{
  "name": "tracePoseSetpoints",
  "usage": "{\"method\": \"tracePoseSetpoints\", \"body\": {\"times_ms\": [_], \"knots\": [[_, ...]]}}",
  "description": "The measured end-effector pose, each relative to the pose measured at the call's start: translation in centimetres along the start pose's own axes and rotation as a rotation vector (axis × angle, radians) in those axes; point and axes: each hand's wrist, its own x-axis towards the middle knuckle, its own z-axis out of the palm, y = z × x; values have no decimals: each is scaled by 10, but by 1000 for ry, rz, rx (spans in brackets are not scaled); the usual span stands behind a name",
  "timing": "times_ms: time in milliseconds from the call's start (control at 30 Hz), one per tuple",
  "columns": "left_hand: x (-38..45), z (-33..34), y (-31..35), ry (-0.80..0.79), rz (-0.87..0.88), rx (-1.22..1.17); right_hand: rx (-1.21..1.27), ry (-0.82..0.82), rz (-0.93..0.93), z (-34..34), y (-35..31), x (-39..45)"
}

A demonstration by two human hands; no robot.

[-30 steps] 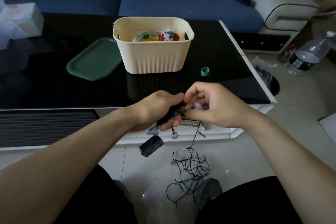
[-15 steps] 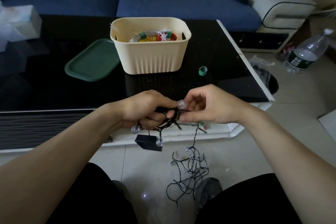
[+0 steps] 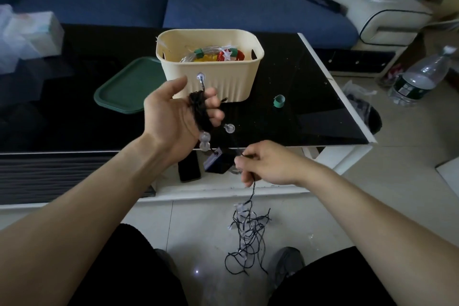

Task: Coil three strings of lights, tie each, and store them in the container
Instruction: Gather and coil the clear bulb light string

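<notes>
My left hand (image 3: 173, 114) is raised palm-up in front of the cream container (image 3: 211, 87), with a black coil of light string (image 3: 200, 112) wound round its fingers. Clear round bulbs (image 3: 205, 140) and a dark battery box (image 3: 215, 163) dangle below it. Lower and to the right, my right hand (image 3: 265, 164) pinches the black wire, which runs down to a loose tangle (image 3: 248, 236) on the floor between my knees. Inside the container lie coiled lights (image 3: 213, 53) with green ties. A green tie roll (image 3: 279, 101) sits on the table.
A green lid (image 3: 124, 87) lies left of the container on the black glass table (image 3: 310, 107). A dark phone (image 3: 189, 166) rests on the table's lower white shelf. A plastic water bottle (image 3: 419, 79) lies on the floor at right; a blue sofa (image 3: 248, 7) stands behind.
My hands have parted: the left rose toward the container with the coil on its fingers, and the right dropped down and right, drawing the wire out.
</notes>
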Motion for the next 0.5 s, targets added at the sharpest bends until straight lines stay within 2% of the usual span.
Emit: {"method": "tracePoseSetpoints", "body": {"times_ms": [200,400,500], "knots": [[1,8,-12,53,20,286,-54,-101,-116,19,-24,-11],[0,6,-30,-80,-7,779,-41,-7,-213,3,-30,-23],[2,0,-35,-118,-43,849,4,19,-203,-9,-22,-24]]}}
